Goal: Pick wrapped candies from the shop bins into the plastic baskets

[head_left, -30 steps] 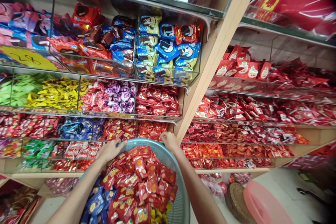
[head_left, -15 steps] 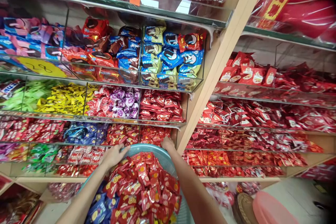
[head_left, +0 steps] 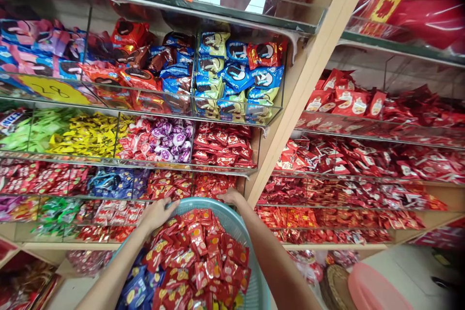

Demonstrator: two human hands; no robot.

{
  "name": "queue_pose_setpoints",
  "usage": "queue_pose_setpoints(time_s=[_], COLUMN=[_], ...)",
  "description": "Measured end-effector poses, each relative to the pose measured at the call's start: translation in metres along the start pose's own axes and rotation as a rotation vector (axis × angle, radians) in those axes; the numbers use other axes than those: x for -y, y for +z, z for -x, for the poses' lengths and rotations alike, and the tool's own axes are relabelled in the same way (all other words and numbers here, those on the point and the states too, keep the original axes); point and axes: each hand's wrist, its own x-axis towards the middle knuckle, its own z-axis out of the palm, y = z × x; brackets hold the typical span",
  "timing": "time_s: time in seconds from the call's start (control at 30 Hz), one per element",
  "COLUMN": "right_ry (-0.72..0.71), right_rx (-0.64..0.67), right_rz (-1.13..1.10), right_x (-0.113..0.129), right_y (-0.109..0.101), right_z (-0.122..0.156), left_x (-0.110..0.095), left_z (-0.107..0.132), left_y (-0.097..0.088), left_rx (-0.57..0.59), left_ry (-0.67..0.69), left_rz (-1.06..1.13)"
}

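Note:
A round teal plastic basket (head_left: 259,271) sits low in front of me, heaped with red candy packets (head_left: 203,247) printed with orange fruit. Blue packets (head_left: 136,288) lie at its left side, and a little yellow shows at the bottom right. My left hand (head_left: 159,214) is closed on the far left part of the rim, its thumb pointing right. At the far right part of the rim, my right hand (head_left: 232,197) is curled with its thumb side toward the left; most of its fingers are hidden. Just behind it is a bin of red packets (head_left: 209,185).
Clear-fronted shelf bins hold blue biscuit packs (head_left: 238,77), yellow sweets (head_left: 96,133) and purple-white sweets (head_left: 174,138). A slanting wooden post (head_left: 290,101) divides them from more red packets (head_left: 345,155) at right. A pink tub (head_left: 374,288) and a woven basket (head_left: 336,281) stand on the floor.
My right hand has shifted slightly left and turned inward at the rim. My left hand stays at the rim. The view has shifted slightly.

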Motion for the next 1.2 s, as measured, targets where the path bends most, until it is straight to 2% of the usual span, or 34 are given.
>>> queue_pose_setpoints(time_s=[0.1,0.23,0.43,0.53,0.7,0.8,1.0,1.2], right_ry=[0.075,0.13,0.149,0.093,-0.108,-0.222,-0.344,-0.324], right_rx=[0.074,0.11,0.132,0.101,-0.085,-0.146,-0.064,-0.092], right_rz=[-0.031,-0.131,-0.428,-0.614,-0.908,-1.017,-1.207,-1.267], right_x=[0.002,0.003,0.006,0.007,0.008,0.005,-0.008,-0.02], right_y=[0.002,0.005,-0.001,-0.006,-0.01,-0.01,-0.005,0.004], right_z=[0.003,0.006,0.014,0.023,0.047,0.07,0.118,0.137], left_x=[-0.001,-0.003,-0.006,-0.007,-0.005,-0.004,-0.005,-0.008], left_z=[0.0,0.0,0.002,0.003,0.002,0.001,0.001,0.003], left_y=[-0.001,-0.003,-0.006,-0.007,-0.006,-0.004,-0.003,-0.005], left_rx=[0.002,-0.001,0.016,0.02,0.027,0.025,0.018,0.011], left_ry=[0.001,-0.003,-0.036,-0.042,-0.036,-0.033,-0.037,-0.044], left_rz=[0.004,0.007,0.019,0.025,0.025,0.027,0.005,0.014])
